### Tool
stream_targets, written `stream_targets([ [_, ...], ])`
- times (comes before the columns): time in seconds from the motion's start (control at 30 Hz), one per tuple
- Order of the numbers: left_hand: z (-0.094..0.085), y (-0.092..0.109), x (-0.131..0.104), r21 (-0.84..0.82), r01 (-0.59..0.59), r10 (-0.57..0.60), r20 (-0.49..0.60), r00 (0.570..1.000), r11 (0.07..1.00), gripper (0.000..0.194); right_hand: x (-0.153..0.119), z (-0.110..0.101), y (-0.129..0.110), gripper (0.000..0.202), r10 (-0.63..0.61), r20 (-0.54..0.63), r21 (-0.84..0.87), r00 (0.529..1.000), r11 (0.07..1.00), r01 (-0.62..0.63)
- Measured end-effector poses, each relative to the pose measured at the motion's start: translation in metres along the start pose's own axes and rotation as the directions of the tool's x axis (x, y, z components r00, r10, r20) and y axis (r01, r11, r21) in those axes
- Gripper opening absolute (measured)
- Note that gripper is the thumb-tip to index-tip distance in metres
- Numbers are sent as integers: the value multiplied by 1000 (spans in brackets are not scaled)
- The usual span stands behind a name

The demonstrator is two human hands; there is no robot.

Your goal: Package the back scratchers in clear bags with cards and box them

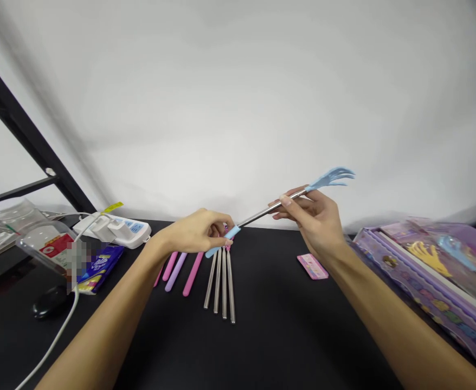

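Observation:
A back scratcher (260,214) with a metal rod and a light blue claw head (330,177) is held tilted above the table, claw up to the right. My left hand (201,230) is closed on its light blue handle (232,234). My right hand (313,216) pinches the metal rod just below the claw. Under and beside my left hand lie several metal rods (224,287) side by side. To their left are several pink and purple handles (177,272). The far ends of the rods are partly hidden by my left hand.
A pink card (312,267) lies on the black table (270,325). At the right, a purple box (417,287) holds wrapped scratchers with yellow and blue claws. On the left are a white power strip (120,230), a blue packet (102,266), a black mouse (53,301) and a white cable (61,330).

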State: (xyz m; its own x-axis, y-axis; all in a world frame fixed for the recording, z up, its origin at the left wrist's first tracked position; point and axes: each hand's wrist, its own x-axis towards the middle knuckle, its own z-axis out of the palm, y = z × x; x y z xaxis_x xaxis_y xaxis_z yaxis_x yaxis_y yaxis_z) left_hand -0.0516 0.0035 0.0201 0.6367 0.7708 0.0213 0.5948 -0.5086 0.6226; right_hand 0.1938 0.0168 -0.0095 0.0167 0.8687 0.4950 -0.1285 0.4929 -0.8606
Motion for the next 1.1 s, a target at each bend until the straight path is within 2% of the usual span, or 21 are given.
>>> stream_targets([
  [0.13,2,-2,1,72,-3,6,-31,999,997,19,2,-4,-3,28,12,2,-51,1000,999,-11],
  [0.3,2,-3,2,33,27,-26,-48,998,999,25,3,-9,-5,33,129,-13,-2,992,992,-129],
  [0.5,4,-8,6,159,-58,88,-189,978,986,20,2,-10,-3,36,228,14,138,974,964,-228],
  [0.63,16,-6,14,188,-116,168,-292,942,975,10,-2,-2,0,36,264,65,141,962,952,-270],
  [0.77,26,-1,18,258,-148,244,-391,887,955,10,-8,8,2,35,270,103,138,957,949,-283],
  [0.9,30,4,19,326,-172,310,-439,843,930,9,-13,15,3,37,315,117,212,942,918,-334],
  [1.1,43,3,26,515,-128,412,-487,770,848,16,-18,23,3,36,357,136,238,924,894,-380],
])
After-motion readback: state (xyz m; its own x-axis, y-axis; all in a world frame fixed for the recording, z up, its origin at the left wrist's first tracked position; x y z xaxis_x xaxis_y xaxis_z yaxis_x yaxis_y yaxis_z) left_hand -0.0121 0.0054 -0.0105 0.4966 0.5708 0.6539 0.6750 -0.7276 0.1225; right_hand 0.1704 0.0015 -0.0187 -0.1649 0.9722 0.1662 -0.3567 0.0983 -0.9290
